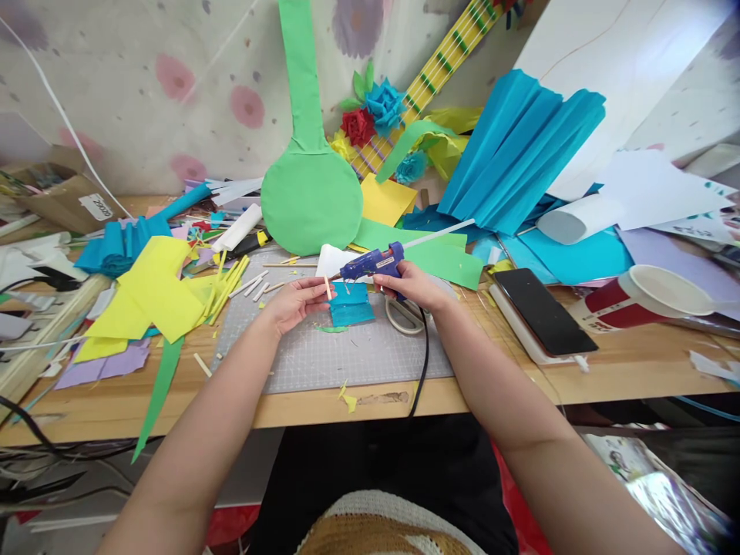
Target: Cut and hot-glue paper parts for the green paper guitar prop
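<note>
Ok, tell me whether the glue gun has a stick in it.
In: a pale glue stick juts from the rear of the blue glue gun, which the right hand grips. Whether it's on, I cannot tell.

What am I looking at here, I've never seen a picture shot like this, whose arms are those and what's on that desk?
There's no machine: the two bare arms belong to the person wearing the camera. It sits on their head, looking forward and down, and this is its single view. The left hand pinches a short pale stick; the right hand holds a blue glue gun, its nozzle close to the stick. Below is a grey cutting mat on a wooden table. Also on the table are yellow paper, a dark phone and a paper cup.
</note>
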Tool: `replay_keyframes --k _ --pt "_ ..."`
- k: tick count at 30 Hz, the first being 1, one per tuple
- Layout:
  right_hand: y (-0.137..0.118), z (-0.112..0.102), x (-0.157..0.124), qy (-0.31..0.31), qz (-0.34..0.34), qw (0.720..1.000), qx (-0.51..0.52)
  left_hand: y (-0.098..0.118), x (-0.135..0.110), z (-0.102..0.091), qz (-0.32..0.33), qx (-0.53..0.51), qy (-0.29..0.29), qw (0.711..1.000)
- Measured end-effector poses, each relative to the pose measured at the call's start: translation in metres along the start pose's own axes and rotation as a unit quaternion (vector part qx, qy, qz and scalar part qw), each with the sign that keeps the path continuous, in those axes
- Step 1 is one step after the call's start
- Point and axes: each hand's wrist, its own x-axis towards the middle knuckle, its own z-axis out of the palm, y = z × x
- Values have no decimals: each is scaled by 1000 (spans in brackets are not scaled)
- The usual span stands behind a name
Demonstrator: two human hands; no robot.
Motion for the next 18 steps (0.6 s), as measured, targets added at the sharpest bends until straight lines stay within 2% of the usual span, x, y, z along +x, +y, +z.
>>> replay_keyframes --k 4,18 --pt "1 1 0 -15 -3 999 -35 1 0 -1 -11 -6 9 1000" --pt "-2 1 -1 0 13 1000 -19 2 -1 -1 -18 14 13 1000"
